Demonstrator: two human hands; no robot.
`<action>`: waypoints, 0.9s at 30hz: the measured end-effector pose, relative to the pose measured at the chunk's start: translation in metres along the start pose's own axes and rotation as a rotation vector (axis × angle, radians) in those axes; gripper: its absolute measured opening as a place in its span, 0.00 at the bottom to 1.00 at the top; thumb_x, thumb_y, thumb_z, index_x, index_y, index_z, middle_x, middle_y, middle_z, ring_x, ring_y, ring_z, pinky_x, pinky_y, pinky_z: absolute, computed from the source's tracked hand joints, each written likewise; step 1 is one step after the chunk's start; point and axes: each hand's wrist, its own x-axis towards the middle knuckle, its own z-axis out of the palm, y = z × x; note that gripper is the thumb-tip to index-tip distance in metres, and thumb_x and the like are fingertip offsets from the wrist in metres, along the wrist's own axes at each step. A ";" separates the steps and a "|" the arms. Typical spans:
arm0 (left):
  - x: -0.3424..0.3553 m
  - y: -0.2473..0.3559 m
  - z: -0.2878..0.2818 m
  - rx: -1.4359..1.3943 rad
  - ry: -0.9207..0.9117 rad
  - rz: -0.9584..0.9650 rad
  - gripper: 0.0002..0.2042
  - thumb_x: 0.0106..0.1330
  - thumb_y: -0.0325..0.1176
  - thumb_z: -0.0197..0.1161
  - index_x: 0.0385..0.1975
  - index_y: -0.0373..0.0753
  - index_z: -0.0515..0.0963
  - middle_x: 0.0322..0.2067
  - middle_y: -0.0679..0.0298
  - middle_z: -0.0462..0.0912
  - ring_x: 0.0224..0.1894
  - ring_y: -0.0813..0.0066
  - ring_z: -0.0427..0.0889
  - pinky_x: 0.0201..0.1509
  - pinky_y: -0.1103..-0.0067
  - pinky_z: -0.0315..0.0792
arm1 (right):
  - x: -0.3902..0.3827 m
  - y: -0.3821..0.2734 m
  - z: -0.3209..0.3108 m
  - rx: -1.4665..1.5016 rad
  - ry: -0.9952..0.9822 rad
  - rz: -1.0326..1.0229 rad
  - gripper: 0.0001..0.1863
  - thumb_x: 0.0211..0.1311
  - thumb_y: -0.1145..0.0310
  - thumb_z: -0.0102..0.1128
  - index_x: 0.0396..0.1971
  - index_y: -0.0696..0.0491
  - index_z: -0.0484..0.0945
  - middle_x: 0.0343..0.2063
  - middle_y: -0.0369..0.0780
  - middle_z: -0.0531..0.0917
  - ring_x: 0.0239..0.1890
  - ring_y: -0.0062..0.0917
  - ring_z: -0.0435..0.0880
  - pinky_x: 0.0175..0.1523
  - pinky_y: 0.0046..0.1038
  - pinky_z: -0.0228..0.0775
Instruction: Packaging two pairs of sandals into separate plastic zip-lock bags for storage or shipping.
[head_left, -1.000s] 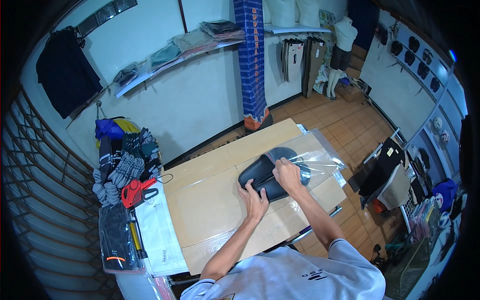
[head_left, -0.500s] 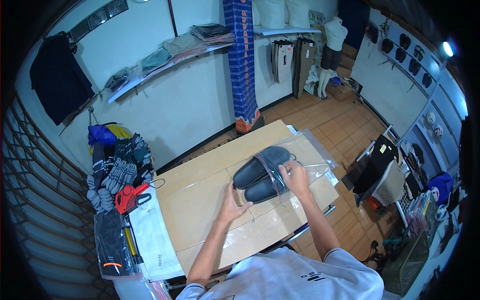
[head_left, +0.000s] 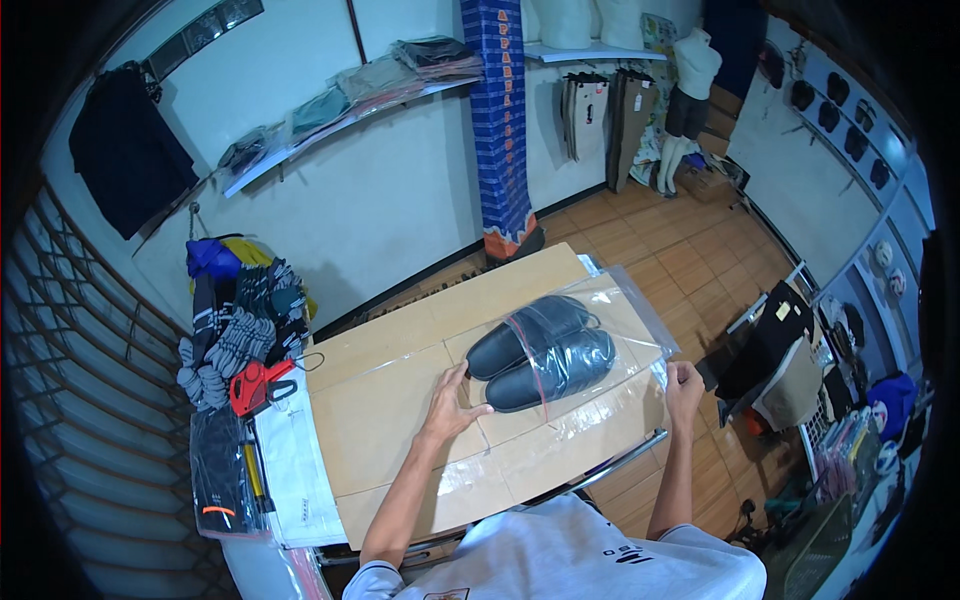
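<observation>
A pair of black slide sandals (head_left: 500, 385) lies side by side on the cardboard-covered table (head_left: 385, 400), heels toward me at the left. A clear plastic bag (head_left: 625, 345) covers their front part, its edge crossing the sandals about midway. At the heel ends rests my left hand (head_left: 450, 408), thumb and fingers spread apart, touching or nearly touching the soles. Beyond the table's right edge, my right hand (head_left: 685, 392) pinches a corner of the bag, which is drawn out toward it.
On the table's left side are a red price-label gun (head_left: 258, 388), a pile of grey and dark socks (head_left: 235, 340), and a dark packaged garment (head_left: 215, 480). A metal rail (head_left: 640, 445) runs along the near right edge. Clothes on a rack (head_left: 770, 345) stand to the right.
My right hand has moved from the sandals out to the right with the bag's corner, and the plastic now spreads smoother over their fronts. My left hand stays at the heels.
</observation>
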 end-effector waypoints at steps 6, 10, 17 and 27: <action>0.010 0.016 0.010 0.062 -0.046 -0.053 0.53 0.41 0.42 0.83 0.68 0.32 0.60 0.63 0.48 0.67 0.67 0.50 0.64 0.72 0.65 0.59 | 0.038 -0.028 0.021 0.019 -0.096 -0.063 0.09 0.62 0.71 0.62 0.29 0.63 0.80 0.21 0.39 0.81 0.27 0.17 0.78 0.35 0.24 0.71; 0.018 0.029 0.023 0.045 -0.063 -0.083 0.52 0.41 0.42 0.82 0.68 0.33 0.59 0.63 0.48 0.67 0.67 0.50 0.63 0.73 0.65 0.58 | 0.061 -0.042 0.043 0.063 -0.205 -0.096 0.10 0.62 0.71 0.63 0.34 0.64 0.80 0.26 0.46 0.85 0.30 0.27 0.83 0.39 0.29 0.74; 0.037 0.054 0.053 0.050 -0.056 -0.060 0.52 0.43 0.43 0.81 0.69 0.33 0.59 0.63 0.49 0.67 0.67 0.50 0.63 0.72 0.63 0.58 | 0.127 0.050 0.068 -0.020 -0.178 -0.148 0.17 0.62 0.66 0.65 0.43 0.64 0.78 0.38 0.49 0.84 0.39 0.33 0.84 0.46 0.33 0.74; 0.073 0.069 0.102 0.079 -0.088 -0.060 0.52 0.42 0.44 0.81 0.69 0.35 0.59 0.63 0.46 0.67 0.66 0.47 0.64 0.70 0.59 0.60 | 0.193 0.066 0.066 0.451 -0.786 0.602 0.24 0.66 0.56 0.63 0.50 0.63 0.78 0.38 0.41 0.84 0.37 0.24 0.81 0.42 0.28 0.72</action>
